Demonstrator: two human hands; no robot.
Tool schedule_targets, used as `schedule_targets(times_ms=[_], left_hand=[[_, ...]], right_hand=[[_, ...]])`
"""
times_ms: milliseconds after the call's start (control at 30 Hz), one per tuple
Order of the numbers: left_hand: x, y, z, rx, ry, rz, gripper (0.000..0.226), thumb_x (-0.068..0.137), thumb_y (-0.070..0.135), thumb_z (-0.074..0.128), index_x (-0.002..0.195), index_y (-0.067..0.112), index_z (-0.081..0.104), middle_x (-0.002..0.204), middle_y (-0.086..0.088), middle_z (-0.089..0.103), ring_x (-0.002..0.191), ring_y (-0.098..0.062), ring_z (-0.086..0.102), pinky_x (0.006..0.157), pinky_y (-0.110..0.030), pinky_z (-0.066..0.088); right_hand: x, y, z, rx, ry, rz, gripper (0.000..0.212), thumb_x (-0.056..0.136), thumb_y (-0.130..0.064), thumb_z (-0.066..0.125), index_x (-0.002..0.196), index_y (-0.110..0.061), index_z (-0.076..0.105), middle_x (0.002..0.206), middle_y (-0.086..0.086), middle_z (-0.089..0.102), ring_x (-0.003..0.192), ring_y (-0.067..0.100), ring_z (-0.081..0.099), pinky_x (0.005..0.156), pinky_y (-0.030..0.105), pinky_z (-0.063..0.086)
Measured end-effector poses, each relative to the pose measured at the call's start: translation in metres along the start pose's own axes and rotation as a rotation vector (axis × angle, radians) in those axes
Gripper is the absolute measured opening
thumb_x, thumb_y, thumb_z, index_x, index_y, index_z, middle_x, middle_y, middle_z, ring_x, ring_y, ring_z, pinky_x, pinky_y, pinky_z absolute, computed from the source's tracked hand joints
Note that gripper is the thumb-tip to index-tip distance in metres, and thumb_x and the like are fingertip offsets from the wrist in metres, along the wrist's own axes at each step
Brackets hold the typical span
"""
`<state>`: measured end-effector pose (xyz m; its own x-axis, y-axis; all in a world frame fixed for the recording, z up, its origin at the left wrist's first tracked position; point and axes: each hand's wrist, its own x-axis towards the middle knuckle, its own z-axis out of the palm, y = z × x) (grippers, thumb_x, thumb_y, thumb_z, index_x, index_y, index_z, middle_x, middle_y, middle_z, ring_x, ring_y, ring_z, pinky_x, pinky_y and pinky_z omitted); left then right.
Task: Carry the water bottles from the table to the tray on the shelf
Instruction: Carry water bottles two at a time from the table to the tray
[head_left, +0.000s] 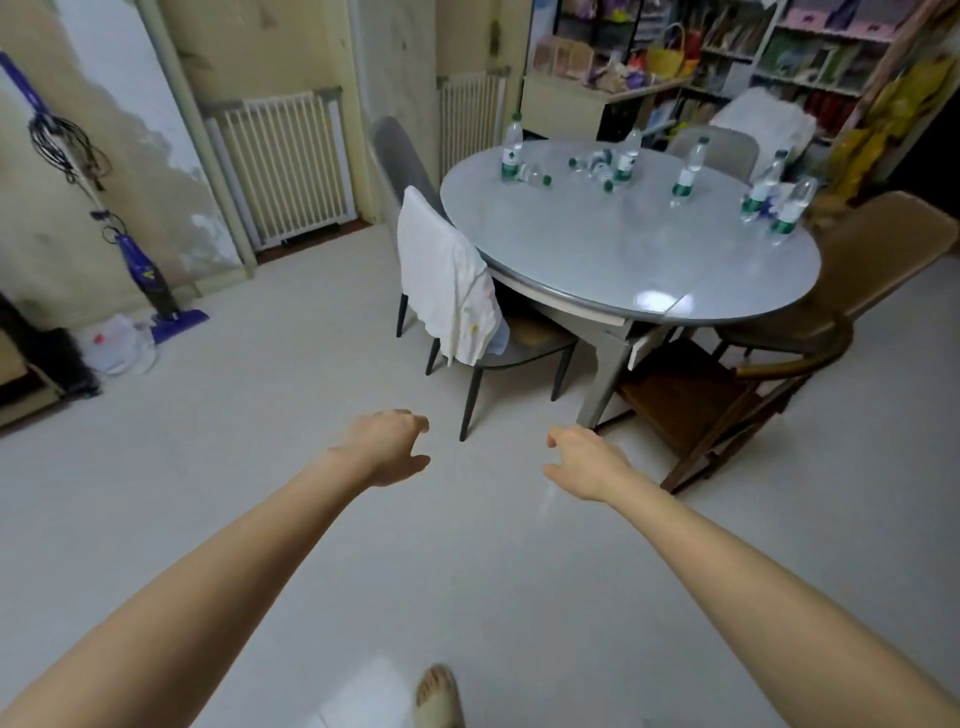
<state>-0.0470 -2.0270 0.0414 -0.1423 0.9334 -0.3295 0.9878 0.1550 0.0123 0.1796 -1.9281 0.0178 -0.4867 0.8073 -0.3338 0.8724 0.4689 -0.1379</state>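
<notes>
Several clear water bottles with green labels and caps are on a round grey table (623, 249) ahead to the right. Some stand upright, such as one at the far left (511, 148), one further right (688, 171) and a pair at the right edge (789, 210). Others lie on their sides near the middle (592, 166). My left hand (389, 447) and my right hand (582, 460) reach forward over the floor, well short of the table. Both hold nothing, their fingers loosely curled. No tray shows.
A chair draped with a white cloth (452, 280) stands at the table's near left side. A brown chair (852, 270) and a dark wooden stool (696, 405) are on the right. Cluttered shelves (779, 57) fill the back right. A purple vacuum (150, 275) leans on the left wall.
</notes>
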Motion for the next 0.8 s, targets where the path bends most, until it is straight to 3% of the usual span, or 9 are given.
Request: schedule_targets(times_ms=[133,300,433,600,800], left_hand=[[0.094,-0.06,-0.05,-0.022,0.036,-0.028,0.051,0.096,0.041,0.05,0.141,0.021,0.041,0.14,-0.002,0.049,0.125,-0.024,0.05,0.093,-0.034,0.043],[0.191,-0.13,-0.085,-0.083,0.028,-0.078,0.05,0.095,0.042,0.05,0.14,0.022,0.042,0.139,0.0,0.049,0.124,-0.023,0.05,0.093,-0.034,0.042],[0.276,-0.189,-0.102,-0.075,0.013,-0.114,0.05,0.094,0.044,0.05,0.14,0.025,0.041,0.138,0.001,0.049,0.124,-0.022,0.05,0.093,-0.036,0.043],[0.388,-0.26,-0.151,-0.085,0.061,-0.14,0.051,0.095,0.044,0.049,0.141,0.025,0.04,0.138,0.001,0.049,0.124,-0.022,0.05,0.094,-0.037,0.044],[0.516,-0.343,-0.215,-0.126,0.145,-0.12,0.052,0.095,0.044,0.05,0.141,0.025,0.04,0.139,0.001,0.049,0.123,-0.023,0.051,0.092,-0.035,0.044]], right_hand=[[0.109,-0.022,-0.056,-0.016,0.055,-0.028,0.036,0.095,-0.03,0.049,0.126,-0.014,0.046,0.128,0.008,0.051,0.11,0.029,0.055,0.084,0.037,0.043],[0.232,-0.052,-0.106,0.019,0.062,-0.085,0.035,0.094,-0.032,0.052,0.124,-0.013,0.048,0.126,0.009,0.051,0.116,0.03,0.052,0.09,0.039,0.046],[0.35,-0.073,-0.136,0.038,0.075,-0.132,0.034,0.093,-0.03,0.052,0.121,-0.011,0.049,0.123,0.011,0.054,0.11,0.031,0.056,0.088,0.041,0.049],[0.503,-0.098,-0.184,0.098,0.119,-0.141,0.04,0.094,-0.032,0.054,0.127,-0.012,0.048,0.127,0.008,0.054,0.112,0.029,0.055,0.087,0.035,0.046],[0.668,-0.131,-0.246,0.089,0.118,-0.132,0.031,0.092,-0.031,0.053,0.116,-0.01,0.052,0.116,0.01,0.058,0.102,0.028,0.056,0.072,0.031,0.04]])
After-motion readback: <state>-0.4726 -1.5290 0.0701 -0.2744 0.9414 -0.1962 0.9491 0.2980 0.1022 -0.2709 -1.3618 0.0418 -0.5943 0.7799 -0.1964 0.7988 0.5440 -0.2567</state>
